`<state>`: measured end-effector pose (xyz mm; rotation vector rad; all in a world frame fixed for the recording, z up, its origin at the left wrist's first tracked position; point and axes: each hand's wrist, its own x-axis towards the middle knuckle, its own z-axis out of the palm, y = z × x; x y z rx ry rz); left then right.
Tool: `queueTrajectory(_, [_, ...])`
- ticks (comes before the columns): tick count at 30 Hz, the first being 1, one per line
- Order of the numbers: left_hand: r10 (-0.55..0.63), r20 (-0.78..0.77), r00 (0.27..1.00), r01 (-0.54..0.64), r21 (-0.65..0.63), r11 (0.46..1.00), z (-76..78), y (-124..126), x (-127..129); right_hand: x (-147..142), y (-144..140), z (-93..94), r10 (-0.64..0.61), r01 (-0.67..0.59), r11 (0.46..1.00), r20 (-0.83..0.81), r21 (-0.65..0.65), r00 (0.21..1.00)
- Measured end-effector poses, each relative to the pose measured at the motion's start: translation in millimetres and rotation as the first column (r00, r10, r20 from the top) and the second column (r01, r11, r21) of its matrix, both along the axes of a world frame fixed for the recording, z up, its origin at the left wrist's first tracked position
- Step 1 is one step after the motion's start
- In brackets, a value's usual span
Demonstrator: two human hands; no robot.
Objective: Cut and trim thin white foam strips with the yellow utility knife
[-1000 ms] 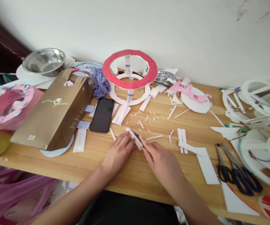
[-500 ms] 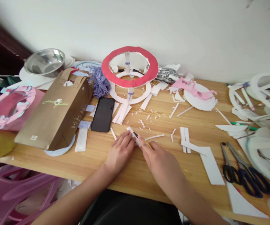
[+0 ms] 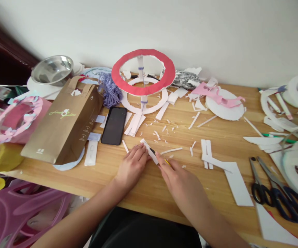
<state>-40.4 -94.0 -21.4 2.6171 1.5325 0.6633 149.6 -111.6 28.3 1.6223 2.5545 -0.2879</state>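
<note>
A short white foam-board strip (image 3: 149, 151) lies slantwise on the table in front of me. My left hand (image 3: 133, 161) has its fingers together and presses the strip down along its left side. In my right hand (image 3: 176, 175) is a yellow and black craft knife (image 3: 166, 161), its dark front end touching the strip. Fingers cover most of the knife handle. A thin white offcut (image 3: 172, 150) lies just beyond the knife. Behind the hands stands a frame with a red ring (image 3: 143, 91) above a white ring (image 3: 161, 103).
To the left are a phone (image 3: 114, 125), a brown paper bag (image 3: 58, 127), purple yarn (image 3: 110, 89) and a metal bowl (image 3: 52, 70). Two pairs of scissors (image 3: 278, 193) and white board pieces (image 3: 238, 184) lie at right. White scraps are scattered mid-table. A wall rises behind.
The knife and my right hand have shifted slightly down and right along the strip, leaving more of the strip showing. My left hand keeps its place on it. The view has turned slightly.
</note>
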Motion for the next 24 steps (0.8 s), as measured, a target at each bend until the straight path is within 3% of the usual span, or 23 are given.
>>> queueTrajectory(10, [-0.011,-0.036,0.999,0.011,-0.021,1.0,0.8,0.6,-0.6,7.5,-5.8,0.0,-0.006,0.006,0.999,0.0,-0.045,1.0])
queueTrajectory(24, [-0.014,-0.034,0.999,0.013,-0.037,0.999,6.0,2.4,1.9,18.2,-16.6,5.5,0.054,-0.058,0.997,0.081,0.045,0.995])
